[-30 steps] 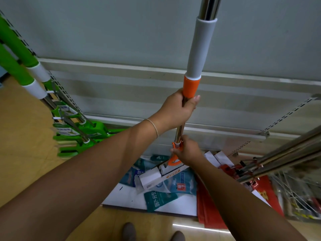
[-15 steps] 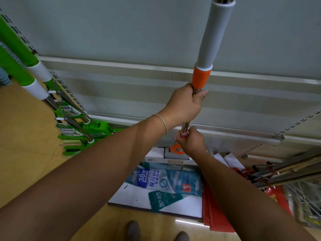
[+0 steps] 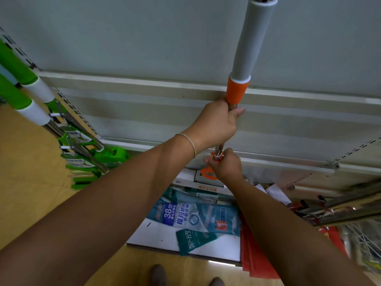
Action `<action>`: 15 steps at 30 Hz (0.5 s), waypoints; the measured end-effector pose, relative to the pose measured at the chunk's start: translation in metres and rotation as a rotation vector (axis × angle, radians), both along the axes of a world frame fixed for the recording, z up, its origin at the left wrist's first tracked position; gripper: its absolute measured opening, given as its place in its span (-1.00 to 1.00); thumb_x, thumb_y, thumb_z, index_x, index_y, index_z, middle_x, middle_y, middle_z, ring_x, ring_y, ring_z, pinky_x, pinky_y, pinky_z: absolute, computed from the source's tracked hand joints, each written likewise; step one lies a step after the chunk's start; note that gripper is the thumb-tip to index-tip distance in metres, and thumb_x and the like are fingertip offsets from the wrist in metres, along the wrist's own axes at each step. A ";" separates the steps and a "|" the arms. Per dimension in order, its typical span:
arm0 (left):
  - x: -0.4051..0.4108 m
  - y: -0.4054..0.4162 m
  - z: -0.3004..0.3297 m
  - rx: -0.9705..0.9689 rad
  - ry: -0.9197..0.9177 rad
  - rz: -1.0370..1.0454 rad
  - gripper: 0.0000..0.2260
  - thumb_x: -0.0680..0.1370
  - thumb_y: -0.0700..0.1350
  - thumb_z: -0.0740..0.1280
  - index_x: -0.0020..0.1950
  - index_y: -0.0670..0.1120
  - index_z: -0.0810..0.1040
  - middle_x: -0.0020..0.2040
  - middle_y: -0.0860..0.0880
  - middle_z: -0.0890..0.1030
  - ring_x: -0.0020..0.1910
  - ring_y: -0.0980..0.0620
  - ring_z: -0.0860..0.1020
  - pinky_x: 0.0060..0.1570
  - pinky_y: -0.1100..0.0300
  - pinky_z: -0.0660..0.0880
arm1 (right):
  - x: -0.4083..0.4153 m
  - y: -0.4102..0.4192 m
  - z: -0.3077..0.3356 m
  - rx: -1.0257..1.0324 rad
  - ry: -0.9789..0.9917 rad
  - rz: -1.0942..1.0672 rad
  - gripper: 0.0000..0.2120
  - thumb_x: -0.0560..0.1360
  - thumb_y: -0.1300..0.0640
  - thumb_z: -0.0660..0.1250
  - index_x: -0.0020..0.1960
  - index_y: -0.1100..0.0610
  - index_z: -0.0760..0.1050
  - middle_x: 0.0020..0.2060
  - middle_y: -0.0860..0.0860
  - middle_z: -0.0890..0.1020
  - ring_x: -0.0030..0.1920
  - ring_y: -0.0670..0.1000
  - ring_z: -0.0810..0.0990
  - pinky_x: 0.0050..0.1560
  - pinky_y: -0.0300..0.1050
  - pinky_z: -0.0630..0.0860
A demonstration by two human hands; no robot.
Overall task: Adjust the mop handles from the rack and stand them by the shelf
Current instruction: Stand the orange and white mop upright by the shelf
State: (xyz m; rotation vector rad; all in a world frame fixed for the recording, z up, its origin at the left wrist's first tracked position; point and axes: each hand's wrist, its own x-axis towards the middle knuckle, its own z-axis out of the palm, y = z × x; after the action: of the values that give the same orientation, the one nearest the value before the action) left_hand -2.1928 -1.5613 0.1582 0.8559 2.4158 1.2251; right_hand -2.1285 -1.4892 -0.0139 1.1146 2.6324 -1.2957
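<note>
Mop [image 3: 250, 40]: held upright before the shelf [image 3: 144, 83]
Hidden: top cut off by the frame; head partly behind the right hand [image 3: 226, 166]
Look: grey sleeve, orange collar, steel pole, orange clip
Left hand [image 3: 214, 124]: wrapped round the pole under the collar
Right hand: fingers closed on the clip

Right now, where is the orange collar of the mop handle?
In the head view, the orange collar sits right of centre, directly below the grey grip and just above the left hand.
</note>
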 end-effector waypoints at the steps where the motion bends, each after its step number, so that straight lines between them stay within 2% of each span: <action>1: 0.001 0.000 0.002 -0.034 0.032 0.003 -0.78 0.61 0.01 0.23 -0.15 -0.09 0.46 -0.25 -0.04 0.54 -0.28 0.06 0.54 -0.31 0.24 0.43 | 0.000 0.000 0.002 -0.016 0.002 -0.009 -0.57 0.39 -0.14 0.51 0.01 0.09 0.40 -0.20 -0.06 0.51 -0.22 -0.08 0.49 -0.32 -0.19 0.36; 4: 0.004 0.001 0.006 -0.142 0.147 0.015 -0.69 0.62 0.04 0.21 -0.31 0.02 0.33 -0.37 0.02 0.43 -0.41 0.12 0.42 -0.44 0.25 0.26 | 0.002 0.002 0.006 -0.045 -0.007 -0.017 -0.62 0.44 -0.10 0.49 0.02 0.10 0.40 -0.20 -0.07 0.49 -0.22 -0.08 0.47 -0.35 -0.22 0.28; 7: 0.004 -0.002 0.009 -0.212 0.225 0.032 -0.64 0.62 0.09 0.18 -0.34 0.00 0.33 -0.39 0.01 0.42 -0.42 0.12 0.38 -0.43 0.21 0.24 | 0.006 0.001 0.015 -0.064 -0.024 0.008 -0.71 0.53 -0.03 0.40 0.06 0.12 0.40 -0.10 0.01 0.54 -0.17 -0.02 0.49 -0.37 -0.25 0.29; 10: 0.006 -0.006 0.010 -0.217 0.195 0.026 -0.60 0.62 0.16 0.12 -0.33 -0.02 0.38 -0.39 -0.01 0.46 -0.41 0.09 0.42 -0.40 0.18 0.27 | 0.013 0.000 0.026 -0.076 -0.029 0.027 -0.73 0.58 0.02 0.33 0.15 0.16 0.38 -0.03 0.06 0.56 -0.25 -0.06 0.46 -0.43 -0.37 0.33; 11: 0.007 -0.008 0.010 -0.208 0.171 0.026 -0.60 0.62 0.18 0.12 -0.32 -0.02 0.39 -0.39 -0.01 0.47 -0.40 0.09 0.43 -0.38 0.18 0.28 | 0.015 -0.001 0.032 -0.054 -0.032 0.040 -0.71 0.60 0.00 0.31 0.18 0.18 0.38 0.00 0.08 0.57 -0.21 -0.03 0.50 -0.36 -0.36 0.38; 13: 0.009 -0.013 0.010 -0.232 0.135 0.025 -0.61 0.61 0.18 0.13 -0.29 -0.03 0.41 -0.37 -0.01 0.47 -0.38 0.07 0.44 -0.36 0.18 0.29 | 0.021 0.000 0.043 0.001 -0.036 0.067 -0.56 0.59 -0.04 0.31 0.32 0.21 0.35 0.16 0.17 0.59 0.04 0.11 0.58 -0.08 -0.18 0.47; 15: 0.010 -0.019 0.010 -0.344 0.121 0.036 -0.59 0.60 0.20 0.14 -0.23 -0.09 0.46 -0.35 -0.03 0.46 -0.34 0.00 0.44 -0.32 0.14 0.30 | 0.028 0.001 0.056 0.019 -0.033 0.077 -0.45 0.56 -0.05 0.35 0.42 0.21 0.31 0.28 0.19 0.55 0.23 0.18 0.54 0.13 -0.03 0.48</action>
State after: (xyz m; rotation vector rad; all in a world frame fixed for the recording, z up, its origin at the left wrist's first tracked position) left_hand -2.1824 -1.5807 0.1677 0.8033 2.6406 0.7512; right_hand -2.1009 -1.4877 0.0422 1.0169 2.6412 -1.2300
